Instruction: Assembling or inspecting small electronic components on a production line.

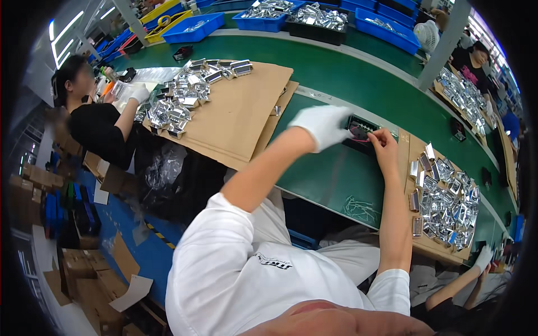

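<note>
A black rectangular housing lies on the green work surface, open side up, with small parts and a thin red wire in it. My left hand, in a white glove, is at its left side, its fingers smeared by motion. From the right, my bare right hand reaches to the housing with thumb and forefinger pinched together at the red wire's end. What lies between these fingertips is too small to tell. Several thin white strips, like cable ties, lie loose near the bench's front edge.
Shiny metal parts are heaped on cardboard to the left and right. Blue bins and a black bin line the far side. One co-worker sits at left; others are at right.
</note>
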`<move>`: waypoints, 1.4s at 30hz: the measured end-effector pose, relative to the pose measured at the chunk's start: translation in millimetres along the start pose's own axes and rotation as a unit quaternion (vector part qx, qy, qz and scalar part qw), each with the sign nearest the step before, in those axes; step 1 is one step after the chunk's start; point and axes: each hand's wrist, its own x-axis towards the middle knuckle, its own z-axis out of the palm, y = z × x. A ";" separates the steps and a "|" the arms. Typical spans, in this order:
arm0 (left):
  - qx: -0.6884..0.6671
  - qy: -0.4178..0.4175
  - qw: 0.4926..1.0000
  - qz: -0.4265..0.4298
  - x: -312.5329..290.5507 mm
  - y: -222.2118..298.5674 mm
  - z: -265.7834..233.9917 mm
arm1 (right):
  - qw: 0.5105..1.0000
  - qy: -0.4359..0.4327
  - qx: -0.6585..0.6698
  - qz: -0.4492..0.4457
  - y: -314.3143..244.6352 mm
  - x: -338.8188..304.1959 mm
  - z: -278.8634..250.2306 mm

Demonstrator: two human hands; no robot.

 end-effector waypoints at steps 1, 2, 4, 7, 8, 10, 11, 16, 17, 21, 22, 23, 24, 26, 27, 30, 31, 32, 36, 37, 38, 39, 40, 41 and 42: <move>0.002 -0.011 0.999 -0.053 -16.6 -5.1 -22.3 | 1.000 0.002 0.018 0.006 -2.1 -1.1 -1.9; -0.011 -0.014 0.994 -0.112 -22.8 -20.1 -35.5 | 0.999 0.005 0.035 0.012 -4.5 -1.0 -1.6; 0.113 -0.006 0.972 -0.208 -14.7 -79.6 -48.9 | 0.999 0.010 0.044 0.015 -5.4 2.4 0.5; 0.174 0.128 0.939 -0.269 9.6 -196.1 -68.9 | 0.996 0.010 0.087 0.028 -3.0 6.4 7.3; 0.238 0.151 0.925 -0.256 20.0 -229.1 -74.0 | 0.995 0.005 0.094 0.028 -4.7 6.4 5.9; 0.237 0.127 0.935 -0.229 32.4 -275.1 -67.2 | 0.992 -0.001 0.116 0.054 -2.9 3.7 4.2; 0.230 0.129 0.938 -0.226 35.2 -290.4 -60.4 | 0.989 0.001 0.137 0.057 -3.9 2.6 4.0; 0.229 0.136 0.937 -0.225 78.5 -248.9 -26.3 | 0.988 0.007 0.154 0.020 8.6 3.8 0.4; 0.198 0.133 0.951 -0.195 84.6 -229.6 -21.8 | 0.988 0.002 0.153 0.005 13.3 6.3 2.4; 0.003 0.080 0.991 -0.104 103.0 -132.3 -10.4 | 0.992 -0.024 0.123 -0.001 6.3 6.8 4.2; -0.093 0.037 0.990 -0.098 107.5 -94.1 -4.7 | 0.991 -0.025 0.130 0.001 5.2 6.4 5.1; -0.103 0.015 0.992 -0.067 111.3 -65.0 4.0 | 0.990 -0.026 0.135 0.004 4.8 5.5 4.7; -0.127 -0.007 0.991 -0.030 114.4 -40.2 14.3 | 0.990 -0.028 0.140 0.006 4.7 4.2 4.0; -0.149 -0.027 0.988 0.009 115.5 -17.4 26.8 | 0.989 -0.028 0.146 0.005 2.2 4.1 4.6; -0.162 -0.029 0.986 0.014 117.0 -14.0 36.6 | 0.989 -0.025 0.146 0.003 1.6 4.6 5.0; -0.198 -0.035 0.979 0.024 116.6 -11.3 58.9 | 0.989 -0.019 0.149 -0.004 0.3 4.5 6.6; -0.198 -0.038 0.979 0.026 115.2 -10.5 61.1 | 0.989 -0.016 0.149 -0.002 1.1 3.8 6.0; -0.216 -0.037 0.976 0.019 113.4 -10.5 62.7 | 0.989 -0.015 0.147 -0.001 1.6 3.4 5.5; -0.268 -0.034 0.963 0.000 108.3 -12.1 65.5 | 0.990 -0.010 0.142 0.003 1.7 3.9 5.3; -0.272 -0.036 0.962 -0.002 108.1 -12.4 65.8 | 0.990 -0.005 0.142 0.005 0.6 4.0 5.9; -0.276 -0.037 0.960 -0.004 108.0 -12.6 66.3 | 0.990 0.000 0.141 0.007 -0.6 3.9 6.5; -0.281 -0.038 0.959 -0.005 107.9 -12.9 66.9 | 0.990 0.005 0.140 0.008 -1.4 3.8 6.8; -0.286 -0.040 0.958 -0.006 107.5 -13.1 67.7 | 0.990 0.011 0.139 0.011 -1.7 3.7 6.8; -0.287 -0.041 0.957 -0.005 106.7 -13.9 69.2 | 0.990 0.012 0.138 0.011 -1.4 3.8 6.0; -0.286 -0.034 0.958 0.015 105.1 -15.5 72.0 | 0.994 0.008 0.111 0.022 -1.0 3.9 5.0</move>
